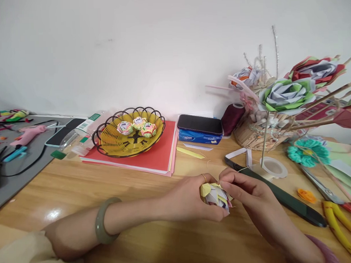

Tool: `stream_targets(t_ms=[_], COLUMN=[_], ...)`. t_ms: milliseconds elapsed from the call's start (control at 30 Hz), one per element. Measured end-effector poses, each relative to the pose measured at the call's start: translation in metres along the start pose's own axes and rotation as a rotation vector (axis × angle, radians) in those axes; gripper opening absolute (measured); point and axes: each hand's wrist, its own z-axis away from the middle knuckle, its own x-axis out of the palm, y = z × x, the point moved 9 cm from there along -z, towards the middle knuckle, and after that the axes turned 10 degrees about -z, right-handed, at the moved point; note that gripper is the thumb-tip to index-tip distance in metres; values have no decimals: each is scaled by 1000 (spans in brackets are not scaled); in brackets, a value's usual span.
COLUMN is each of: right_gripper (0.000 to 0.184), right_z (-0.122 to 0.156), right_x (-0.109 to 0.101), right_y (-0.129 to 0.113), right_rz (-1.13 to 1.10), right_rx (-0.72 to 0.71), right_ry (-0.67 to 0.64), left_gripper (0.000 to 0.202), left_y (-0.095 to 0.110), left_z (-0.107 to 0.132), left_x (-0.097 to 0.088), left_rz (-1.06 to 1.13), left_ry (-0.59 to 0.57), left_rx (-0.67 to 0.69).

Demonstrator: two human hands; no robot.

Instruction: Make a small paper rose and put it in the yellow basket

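Paper flower [217, 196] is clasped by left hand [191, 198], pinched by right hand [250, 190], probably feather-light, squashable, best held round the sides.

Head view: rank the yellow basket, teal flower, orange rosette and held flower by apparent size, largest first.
1. Yellow basket
2. Teal flower and held flower: unsure, since the latter is partly hidden
3. Orange rosette

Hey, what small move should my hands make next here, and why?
Perhaps gently press the paper flower at its rim with your right hand: its fingertips are right there, while your left hand holds the flower from the other side.
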Motion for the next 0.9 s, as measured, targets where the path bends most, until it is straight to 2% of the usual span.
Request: stream_targets(t_ms=[67,200,300,367,533,667,733,833,900], right_gripper=[24,22,22,22,19,9,10,14,15], right_z=[-1,0,0,-1,0,8,14,19,19], right_x=[-4,-13,-18,-21,-25,-30,-29,-20,-14], right_y=[8,7,6,6,1,-17,-30,-43,-44], right_rz=[-111,-249,-313,-316,-168,28,146,291,341], right_rx=[72,62,48,25,-79,-281,-402,-527,-545], right_ry=[47,160,211,231,205,226,242,190,135], left_gripper=[42,48,54,56,46,48,51,52,46], left_y=[0,6,9,7,4,2,2,3,3], left_z=[-1,-3,-5,-6,-6,-7,-7,-7,-6], left_x=[0,0,-1,-6,-17,-14,-12,-13,-13], left_rz=[132,346,400,400,374,457,483,446,428], left_ry=[0,-24,-33,10,113,74,60,64,66], left_rx=[-20,19,82,97,118,72,60,83,88])
